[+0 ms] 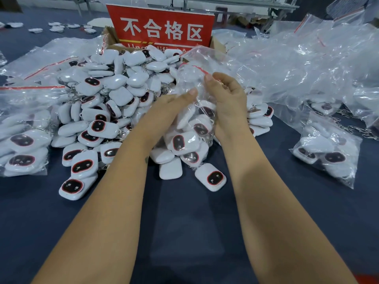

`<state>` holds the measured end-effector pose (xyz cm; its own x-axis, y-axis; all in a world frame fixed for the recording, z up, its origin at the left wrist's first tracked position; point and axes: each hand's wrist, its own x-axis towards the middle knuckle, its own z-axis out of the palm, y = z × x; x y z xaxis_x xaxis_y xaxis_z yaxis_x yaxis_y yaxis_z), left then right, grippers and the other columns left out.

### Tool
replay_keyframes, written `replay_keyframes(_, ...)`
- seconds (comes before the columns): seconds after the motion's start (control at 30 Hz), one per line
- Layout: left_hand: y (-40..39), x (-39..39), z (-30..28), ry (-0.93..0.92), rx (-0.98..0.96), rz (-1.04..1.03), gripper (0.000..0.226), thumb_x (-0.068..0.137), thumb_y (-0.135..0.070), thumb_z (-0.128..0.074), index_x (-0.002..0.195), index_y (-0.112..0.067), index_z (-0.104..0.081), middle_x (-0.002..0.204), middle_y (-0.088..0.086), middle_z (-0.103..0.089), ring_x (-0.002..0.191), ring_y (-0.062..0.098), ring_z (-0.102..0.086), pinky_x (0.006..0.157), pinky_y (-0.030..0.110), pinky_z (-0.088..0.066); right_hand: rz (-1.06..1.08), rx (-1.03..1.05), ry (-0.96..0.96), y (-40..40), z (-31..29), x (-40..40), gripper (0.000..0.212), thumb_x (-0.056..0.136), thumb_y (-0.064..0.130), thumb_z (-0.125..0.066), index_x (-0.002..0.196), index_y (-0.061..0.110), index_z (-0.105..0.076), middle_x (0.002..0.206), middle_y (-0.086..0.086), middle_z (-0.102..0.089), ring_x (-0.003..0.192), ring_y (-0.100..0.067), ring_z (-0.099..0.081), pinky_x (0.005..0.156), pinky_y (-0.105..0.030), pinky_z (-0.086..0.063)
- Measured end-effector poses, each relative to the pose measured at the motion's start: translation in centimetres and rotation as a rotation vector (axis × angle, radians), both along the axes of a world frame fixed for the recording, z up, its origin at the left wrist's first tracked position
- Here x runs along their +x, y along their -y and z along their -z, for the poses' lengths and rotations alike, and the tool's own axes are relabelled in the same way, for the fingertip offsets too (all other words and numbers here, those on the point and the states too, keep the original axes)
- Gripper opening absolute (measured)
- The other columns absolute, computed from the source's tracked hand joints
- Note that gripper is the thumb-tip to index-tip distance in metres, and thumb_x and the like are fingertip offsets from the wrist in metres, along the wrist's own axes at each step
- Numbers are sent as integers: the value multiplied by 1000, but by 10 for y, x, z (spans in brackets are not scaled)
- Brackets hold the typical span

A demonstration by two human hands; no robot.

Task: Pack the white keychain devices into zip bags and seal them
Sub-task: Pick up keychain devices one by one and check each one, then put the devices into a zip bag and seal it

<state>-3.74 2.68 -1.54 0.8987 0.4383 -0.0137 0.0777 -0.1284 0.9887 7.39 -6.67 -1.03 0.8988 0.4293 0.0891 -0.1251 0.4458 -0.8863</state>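
1. Progress, mid-batch: we held one clear plastic zip bag with a red seal strip [196, 111] upright between both hands, over the near edge of the pile; several white rounded keychain devices with dark oval faces [180, 142] already sat in its lower half.
2. Left hand [164, 111] pinched the bag's side wall, thumb curled onto the film. Right hand [227, 99] gripped the opposite side just below the red strip, fingers curled round it.
3. Bag mouth looked unsealed; we judged filling or closing was the step in hand.
4. Done so far: filled bags lay at far left [22, 148] and at right [326, 152] on the dark blue table cover [184, 232].
5. Left to do: a large heap of loose devices [106, 95] and a mound of empty bags [307, 64] remained, so we judged much work outstanding.
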Motion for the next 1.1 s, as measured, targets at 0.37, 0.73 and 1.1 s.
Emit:
replay_keyframes(0.37,-14,14,3,226,-452,-153,32,92,-42,-57,103,-20,-77,105,10,-75,96,26,-73,74,37,-59,-103,-143,-72,-3,8,4,16,91,17,-70,79,7,-68,75,-8,-67,72,-22,-64,76,-39,-57)
replay_keyframes(0.73,-23,15,6,443,-304,-330,26,94,-22,-62,72,-25,-76,81,2,-75,75,20,-72,75,37,-57,-125,-46,-78,-3,5,3,10,93,16,-62,85,10,-65,69,-1,-66,62,-14,-61,62,-26,-52)
replay_keyframes(1.1,-21,11,6,448,-325,-449,23,95,-27,-64,74,-21,-60,69,-3,-66,55,16,-66,51,26,-50,-63,-113,5,-1,3,0,22,93,11,-65,71,13,-59,56,3,-55,52,-11,-49,51,-24,-42)
